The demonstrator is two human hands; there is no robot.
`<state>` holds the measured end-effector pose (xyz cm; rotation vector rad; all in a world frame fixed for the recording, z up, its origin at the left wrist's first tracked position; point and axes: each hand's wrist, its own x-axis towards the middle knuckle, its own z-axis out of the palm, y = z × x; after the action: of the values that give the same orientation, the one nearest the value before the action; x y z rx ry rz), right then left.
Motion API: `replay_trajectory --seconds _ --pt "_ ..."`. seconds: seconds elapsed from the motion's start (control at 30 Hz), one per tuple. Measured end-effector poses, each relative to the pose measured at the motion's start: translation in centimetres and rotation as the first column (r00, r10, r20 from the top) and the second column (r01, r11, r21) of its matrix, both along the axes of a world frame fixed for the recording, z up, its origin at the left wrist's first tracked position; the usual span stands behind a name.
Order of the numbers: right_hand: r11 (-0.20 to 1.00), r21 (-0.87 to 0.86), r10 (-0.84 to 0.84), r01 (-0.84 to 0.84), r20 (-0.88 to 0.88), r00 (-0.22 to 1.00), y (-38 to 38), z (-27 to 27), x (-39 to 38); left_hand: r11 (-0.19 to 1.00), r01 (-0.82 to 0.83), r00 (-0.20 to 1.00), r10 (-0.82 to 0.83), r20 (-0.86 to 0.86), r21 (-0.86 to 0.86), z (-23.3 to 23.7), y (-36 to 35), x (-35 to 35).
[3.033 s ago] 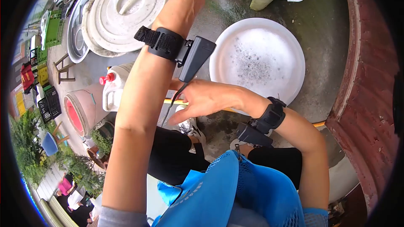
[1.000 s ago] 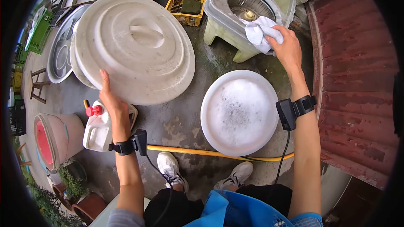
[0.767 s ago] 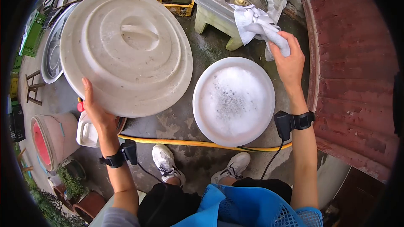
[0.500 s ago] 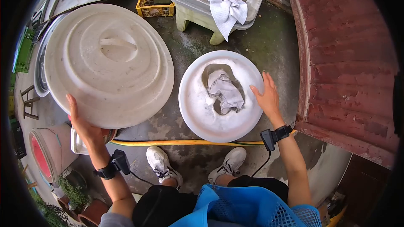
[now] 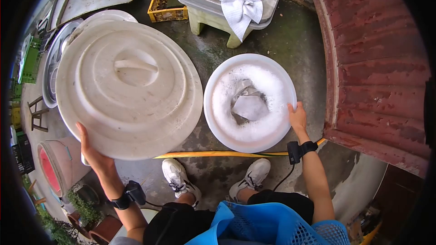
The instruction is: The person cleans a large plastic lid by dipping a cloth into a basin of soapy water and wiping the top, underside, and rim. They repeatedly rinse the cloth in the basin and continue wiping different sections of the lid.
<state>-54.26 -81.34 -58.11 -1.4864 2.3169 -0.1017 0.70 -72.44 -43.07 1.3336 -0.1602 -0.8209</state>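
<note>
Holds large pale lid (image 5: 131, 129) by its near-left edge with left hand (image 5: 101, 163), clasped, thumb laid on top, fingers hidden beneath. Holds white basin (image 5: 209, 109) by the rim with right hand (image 5: 298, 117), closed on it. Noted left of right grip: grey cloth (image 5: 250, 107) amid foam (image 5: 227, 122) inside the basin. Noted beyond right grip, leftward: white cloth (image 5: 240, 12) draped over edge of legged drum unit (image 5: 196, 3). Noted nearside of right grip: yellow hose (image 5: 213, 154).

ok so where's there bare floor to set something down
Bare floor shows between the white basin, drum unit and red metal sheet, and another patch between the lid, yellow crate and white basin. The picture's left is crowded: lid, left hand, bucket and metal tray bunch there.
</note>
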Motion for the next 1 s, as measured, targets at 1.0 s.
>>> replay_trajectory --seconds 1.0 --pt "0.953 -0.017 0.252 -0.303 0.601 0.758 -14.6 15.7 8.0 0.954 0.254 0.961 -0.230 -0.152 0.158 -5.5 2.1 1.5"
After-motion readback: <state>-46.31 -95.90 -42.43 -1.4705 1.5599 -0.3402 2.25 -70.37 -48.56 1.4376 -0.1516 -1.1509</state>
